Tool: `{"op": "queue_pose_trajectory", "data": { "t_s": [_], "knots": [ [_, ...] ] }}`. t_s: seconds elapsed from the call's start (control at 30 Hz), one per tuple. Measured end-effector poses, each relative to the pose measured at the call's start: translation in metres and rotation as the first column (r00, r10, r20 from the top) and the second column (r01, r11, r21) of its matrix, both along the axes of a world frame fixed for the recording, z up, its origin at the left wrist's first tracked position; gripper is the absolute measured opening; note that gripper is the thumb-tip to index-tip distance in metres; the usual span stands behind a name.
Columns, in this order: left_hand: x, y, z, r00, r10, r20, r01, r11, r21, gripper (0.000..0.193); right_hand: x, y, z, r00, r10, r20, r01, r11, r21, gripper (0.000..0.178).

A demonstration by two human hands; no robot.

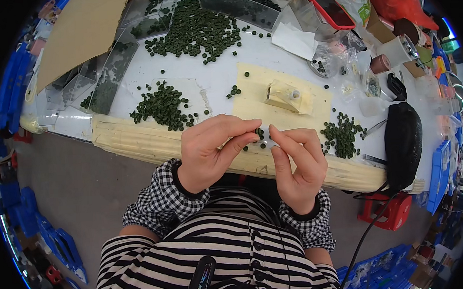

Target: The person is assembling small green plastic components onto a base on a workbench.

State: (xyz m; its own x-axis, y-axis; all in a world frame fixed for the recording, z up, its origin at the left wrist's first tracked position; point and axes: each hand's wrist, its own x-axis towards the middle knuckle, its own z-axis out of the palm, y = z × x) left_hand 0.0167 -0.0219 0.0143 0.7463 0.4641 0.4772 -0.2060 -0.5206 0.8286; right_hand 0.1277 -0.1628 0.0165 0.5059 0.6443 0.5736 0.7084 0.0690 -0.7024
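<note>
In front of my body, over the table's near edge, both hands face each other with their fingertips close together. My left hand [208, 151] has thumb and index finger pinched at small dark green round pieces [259, 133]. Across a narrow gap, my right hand [301, 164] curls its thumb and index finger around something tiny, too small to make out. Another green piece [263, 145] shows just below the fingertips. Beyond the hands, a cream block-like fixture [290, 97] wrapped in tape stands on a pale yellow sheet [250, 109].
Green pieces lie in a pile [161, 107] at left, a smaller one [342, 136] at right and a large heap [197, 31] at the back. Clear trays [114, 77] and cardboard [79, 37] are at far left. A black pouch [403, 146] and tweezers [374, 128] lie right.
</note>
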Motion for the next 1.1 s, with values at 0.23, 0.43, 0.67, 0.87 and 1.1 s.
{"op": "queue_pose_trajectory", "data": {
  "t_s": [0.23, 0.43, 0.67, 0.87, 1.1],
  "knots": [
    [0.003, -0.006, -0.002, 0.999, 0.011, 0.037, -0.011, 1.0, 0.006, 0.02, -0.008, 0.002, -0.007, 0.998, 0.039, -0.052, -0.037, 0.999, 0.034, 0.035],
    [0.0, -0.005, -0.004, 0.997, -0.068, 0.024, 0.072, 0.972, -0.224, 0.02, -0.007, 0.002, -0.007, 0.999, 0.048, -0.023, -0.047, 0.998, 0.045, 0.035],
    [-0.002, -0.006, -0.01, 0.997, -0.031, 0.071, 0.053, 0.938, -0.342, 0.02, -0.009, 0.004, -0.006, 0.998, 0.059, -0.016, -0.059, 0.997, 0.048, 0.035],
    [-0.002, -0.005, -0.006, 0.997, -0.02, 0.068, 0.034, 0.976, -0.214, 0.02, -0.008, 0.004, -0.005, 0.997, 0.071, -0.013, -0.071, 0.997, 0.036, 0.036],
    [-0.001, -0.006, -0.008, 0.997, -0.023, 0.075, 0.039, 0.974, -0.225, 0.021, -0.009, 0.001, -0.001, 0.995, 0.083, -0.052, -0.082, 0.996, 0.017, 0.037]
  ]
}}
